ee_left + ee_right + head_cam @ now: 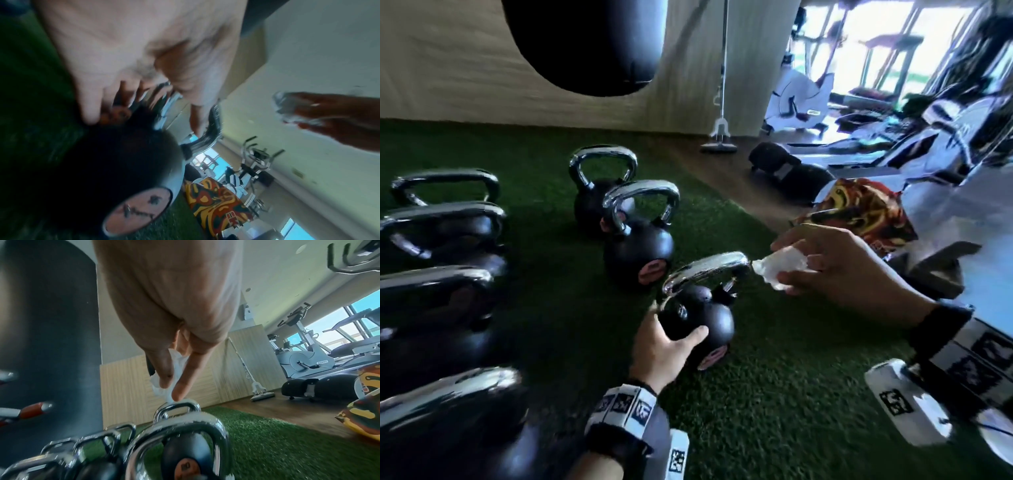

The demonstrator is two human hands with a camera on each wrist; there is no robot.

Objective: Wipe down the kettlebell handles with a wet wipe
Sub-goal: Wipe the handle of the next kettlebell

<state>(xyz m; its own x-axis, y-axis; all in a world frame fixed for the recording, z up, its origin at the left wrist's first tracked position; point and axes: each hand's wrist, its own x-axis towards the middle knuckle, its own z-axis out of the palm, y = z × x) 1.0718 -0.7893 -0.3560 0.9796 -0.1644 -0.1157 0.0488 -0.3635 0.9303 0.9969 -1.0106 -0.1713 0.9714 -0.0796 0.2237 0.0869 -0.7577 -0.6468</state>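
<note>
A small black kettlebell (700, 320) with a chrome handle (705, 270) stands tilted on the green turf. My left hand (664, 346) grips its round body from the near left, thumb across the front. My right hand (835, 263) holds a crumpled white wet wipe (780, 267) pinched between thumb and fingers, just right of the handle's end and close to it. In the right wrist view the wipe (164, 386) hangs between my fingers above the chrome handle (180, 426). In the left wrist view the kettlebell (102, 170) fills the lower left and the wipe (287, 107) shows at right.
Two more kettlebells (637, 240) stand behind it, and a row of several larger ones (438, 274) lines the left. A black punching bag (585, 44) hangs overhead. A patterned bag (859, 209), a mop (720, 137) and exercise machines (801, 99) lie to the right.
</note>
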